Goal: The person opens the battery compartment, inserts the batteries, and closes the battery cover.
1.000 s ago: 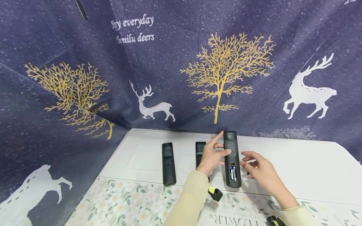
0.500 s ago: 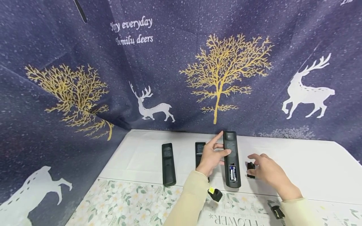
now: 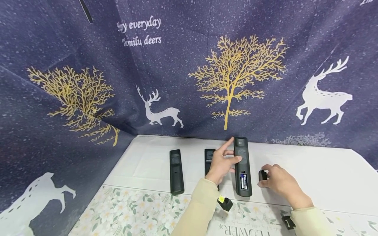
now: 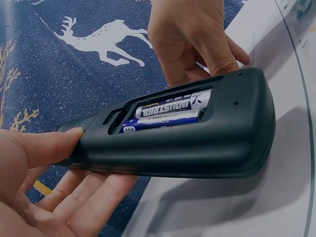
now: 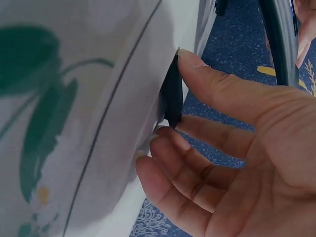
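My left hand [image 3: 220, 163] grips a black remote control [image 3: 240, 150], back side up, with the thumb on its back and other fingers along its underside. Its battery compartment is uncovered, and two AAA batteries [image 4: 168, 106] with blue and silver wrappers lie side by side in it. To the right, my right hand [image 3: 280, 183] pinches a small black battery cover [image 3: 262, 176] by its ends, thumb against fingertips. The right wrist view shows the cover [image 5: 172, 96] edge-on, close over the white table surface.
Another black remote [image 3: 209, 154] lies partly hidden behind my left hand. A third one [image 3: 176, 172] lies farther left. White cloth [image 3: 313, 173] and a floral mat [image 3: 130, 209] cover the table; a dark blue deer-print curtain [image 3: 183, 65] hangs behind.
My right hand has moved right, away from beside the remote, and taken hold of the battery cover, which now tilts up. My left hand and the remote have stayed in place.
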A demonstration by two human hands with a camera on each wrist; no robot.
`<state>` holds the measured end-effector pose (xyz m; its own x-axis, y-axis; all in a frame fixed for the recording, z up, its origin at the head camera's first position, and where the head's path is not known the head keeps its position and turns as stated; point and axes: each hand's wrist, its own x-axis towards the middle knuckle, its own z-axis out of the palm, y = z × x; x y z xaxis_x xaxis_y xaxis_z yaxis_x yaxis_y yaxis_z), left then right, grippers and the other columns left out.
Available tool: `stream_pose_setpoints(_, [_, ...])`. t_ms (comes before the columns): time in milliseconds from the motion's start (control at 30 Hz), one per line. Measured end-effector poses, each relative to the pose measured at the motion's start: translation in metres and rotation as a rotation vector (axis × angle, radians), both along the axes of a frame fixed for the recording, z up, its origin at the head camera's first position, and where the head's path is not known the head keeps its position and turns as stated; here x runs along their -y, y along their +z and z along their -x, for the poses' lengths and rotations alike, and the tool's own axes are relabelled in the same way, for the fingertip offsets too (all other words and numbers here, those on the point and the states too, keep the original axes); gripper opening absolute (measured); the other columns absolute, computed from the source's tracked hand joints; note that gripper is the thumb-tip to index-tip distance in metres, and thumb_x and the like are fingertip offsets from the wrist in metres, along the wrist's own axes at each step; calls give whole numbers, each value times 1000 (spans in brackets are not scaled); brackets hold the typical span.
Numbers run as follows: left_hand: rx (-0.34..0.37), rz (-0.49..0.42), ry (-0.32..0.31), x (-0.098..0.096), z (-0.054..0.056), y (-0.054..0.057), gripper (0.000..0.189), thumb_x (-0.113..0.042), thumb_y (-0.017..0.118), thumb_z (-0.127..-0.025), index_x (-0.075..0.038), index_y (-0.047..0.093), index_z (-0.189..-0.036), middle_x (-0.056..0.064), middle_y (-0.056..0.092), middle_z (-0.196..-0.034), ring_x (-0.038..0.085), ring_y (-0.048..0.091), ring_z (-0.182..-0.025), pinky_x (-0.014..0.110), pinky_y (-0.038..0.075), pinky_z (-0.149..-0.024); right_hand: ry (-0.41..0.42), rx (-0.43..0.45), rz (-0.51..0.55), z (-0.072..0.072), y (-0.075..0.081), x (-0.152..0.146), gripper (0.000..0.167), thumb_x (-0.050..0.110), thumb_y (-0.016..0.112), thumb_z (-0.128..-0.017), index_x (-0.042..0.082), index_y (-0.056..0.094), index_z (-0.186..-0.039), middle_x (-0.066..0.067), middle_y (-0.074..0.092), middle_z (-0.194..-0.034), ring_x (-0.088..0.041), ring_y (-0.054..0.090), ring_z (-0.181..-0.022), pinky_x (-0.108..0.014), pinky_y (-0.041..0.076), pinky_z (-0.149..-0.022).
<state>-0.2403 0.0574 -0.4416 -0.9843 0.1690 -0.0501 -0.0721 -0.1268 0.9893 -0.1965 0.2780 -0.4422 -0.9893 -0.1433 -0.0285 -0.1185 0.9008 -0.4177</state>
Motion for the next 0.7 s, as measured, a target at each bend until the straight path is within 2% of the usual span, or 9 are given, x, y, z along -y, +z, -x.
stream_pose_setpoints(333, [-1,-8,2,2,-1,0,78,3,81,-91,-46,61,-148,3,70,-104,24,75,-82,42,65,-65,-13,-34,38,0,-1,0,56,18,94,-77,-5,62,-118,-6,63,-85,-21,58,-74,-44,52,-67])
stream_pose_setpoints(467, [1,-8,1,1,0,1,78,3,81,-91,-45,61,-148,3,69,-105,24,75,-83,42,65,-66,0,-49,85,1,-2,-3,47,13,92,-78,-1,62,-112,-3,64,-82,-20,58,-72,-42,51,-66])
stream_pose_setpoints(567, [1,-7,0,2,0,1,78,3,81,-91,-44,60,-149,3,70,-105,24,75,-83,43,65,-66,13,-32,126,1,-2,-7,40,8,90,-81,1,62,-109,-4,67,-84,-22,62,-75,-42,53,-67])
stream_pose_setpoints(700, [-3,-4,-1,2,1,2,78,3,81,-92,-42,59,-152,3,70,-105,24,75,-83,45,65,-68,17,29,231,1,2,-7,33,-2,84,-84,1,62,-108,-7,70,-90,-22,68,-76,-40,60,-65])
